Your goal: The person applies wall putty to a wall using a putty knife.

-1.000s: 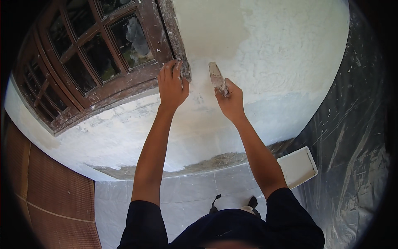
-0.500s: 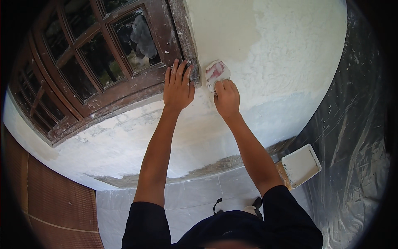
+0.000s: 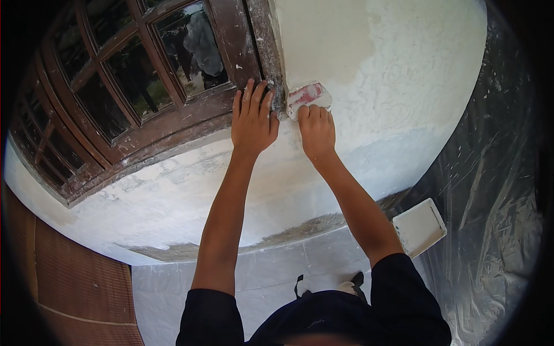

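Note:
My left hand (image 3: 254, 124) lies with its fingers stretched out on the lower corner of the brown wooden window frame (image 3: 222, 109). White flecks show on its fingertips. In my right hand (image 3: 317, 130) I grip a flat putty spreader (image 3: 310, 95), whitish and smeared, with a reddish patch on its face. The spreader lies against the pale wall (image 3: 340, 138), right beside the frame's edge. Its lower edge is hidden behind my fingers.
A box-shaped container with a pale surface (image 3: 420, 226) stands at the lower right. Dark plastic sheeting (image 3: 479, 190) hangs along the right side. Grey floor tiles (image 3: 271, 271) lie below the wall, and a brown woven panel (image 3: 81, 277) is at the lower left.
The spreader has turned to lie more sideways and moved slightly right. My left hand stays on the frame, and the whole view has shifted a little.

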A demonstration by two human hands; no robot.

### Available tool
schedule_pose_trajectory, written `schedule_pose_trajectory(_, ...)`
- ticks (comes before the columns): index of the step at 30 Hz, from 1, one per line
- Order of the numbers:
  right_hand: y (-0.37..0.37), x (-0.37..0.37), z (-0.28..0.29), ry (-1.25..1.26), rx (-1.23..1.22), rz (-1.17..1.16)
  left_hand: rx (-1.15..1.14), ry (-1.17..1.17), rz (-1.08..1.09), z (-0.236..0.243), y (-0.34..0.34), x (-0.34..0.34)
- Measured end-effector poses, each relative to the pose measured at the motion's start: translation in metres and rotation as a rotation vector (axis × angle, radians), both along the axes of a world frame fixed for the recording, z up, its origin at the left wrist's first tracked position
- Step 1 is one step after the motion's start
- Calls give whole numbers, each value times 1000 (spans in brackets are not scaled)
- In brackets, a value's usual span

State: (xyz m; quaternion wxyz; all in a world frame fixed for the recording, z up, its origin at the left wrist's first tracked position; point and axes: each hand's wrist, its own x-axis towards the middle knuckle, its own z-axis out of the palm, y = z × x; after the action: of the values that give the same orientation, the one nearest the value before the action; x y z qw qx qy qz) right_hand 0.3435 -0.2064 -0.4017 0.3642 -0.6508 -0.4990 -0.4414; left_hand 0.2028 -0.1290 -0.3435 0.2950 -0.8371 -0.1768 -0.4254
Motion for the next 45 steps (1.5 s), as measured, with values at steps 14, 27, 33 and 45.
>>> schedule_pose_trajectory(14, -101, 40, 16, 185, -73, 172, 32, -20, 9, -3, -1, 1)
schedule_pose_trajectory(27, -92, 91, 138, 141, -323, 809, 39, -54, 40, -3, -5, 4)
schedule_pose_trajectory(33, -56, 70, 145, -294, -267, 663, 8, -47, 64, -1, -10, 2)
schedule_pose_trajectory(45, -48, 60, 135, -263, -176, 695, -13, -4, 47, -1, -9, 2)
